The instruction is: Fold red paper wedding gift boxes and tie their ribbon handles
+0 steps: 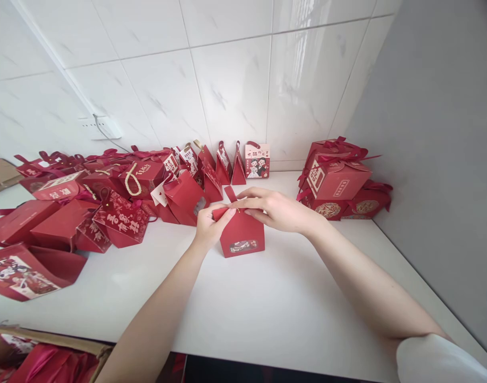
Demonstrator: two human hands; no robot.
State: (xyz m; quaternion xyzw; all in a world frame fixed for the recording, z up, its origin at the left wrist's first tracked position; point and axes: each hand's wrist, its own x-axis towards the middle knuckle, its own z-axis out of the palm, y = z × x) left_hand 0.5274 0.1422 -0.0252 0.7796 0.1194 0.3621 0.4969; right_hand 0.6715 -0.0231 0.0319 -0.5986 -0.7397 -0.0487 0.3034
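Observation:
A red gift box with a small clear window near its base stands upright on the white tabletop. Its top tapers to a ridge, and a red ribbon loop sticks up there. My left hand grips the left side of that ridge, thumb on the front and fingers behind. From the right, my right hand reaches over the top with its fingers closed on the ridge by the ribbon. What the right fingertips hold exactly is partly hidden.
Many red boxes crowd the left side. Several small boxes line the wall, including a pink-and-red one with a cartoon couple. Stacked ribboned boxes stand right, beside a grey panel. A carton sits below the front edge.

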